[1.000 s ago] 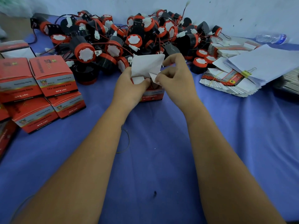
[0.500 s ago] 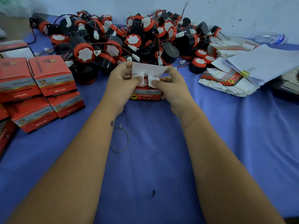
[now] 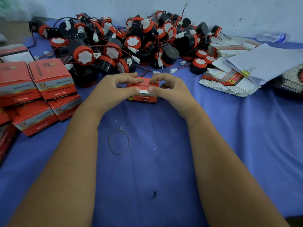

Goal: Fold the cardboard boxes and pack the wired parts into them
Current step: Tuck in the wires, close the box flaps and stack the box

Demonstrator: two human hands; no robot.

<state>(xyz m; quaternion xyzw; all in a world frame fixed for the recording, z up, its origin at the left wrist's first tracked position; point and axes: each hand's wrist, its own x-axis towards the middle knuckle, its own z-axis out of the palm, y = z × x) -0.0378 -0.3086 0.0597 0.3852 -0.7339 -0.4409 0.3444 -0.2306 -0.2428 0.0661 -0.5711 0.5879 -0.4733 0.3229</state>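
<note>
A small red cardboard box [image 3: 142,97] stands on the blue cloth in the middle of the table. My left hand [image 3: 113,92] grips its left side and my right hand [image 3: 170,91] its right side, thumbs and fingers on the lid. The red lid lies folded down over the top, with a strip of its white tuck flap showing between my thumbs. A big pile of black and red wired parts [image 3: 127,45] lies just behind the box. What the box holds is hidden.
Closed red boxes [image 3: 50,77] are stacked at the left. Flat unfolded box blanks [image 3: 229,81] and white sheets held by a yellow clip [image 3: 262,63] lie at the right. A rubber band [image 3: 119,142] lies near my left forearm. A plastic bottle [image 3: 272,37] lies at the far right.
The white lid flap that stood up has been folded down over the box, so its red side faces up. Both hands have come lower and closer onto the box top.
</note>
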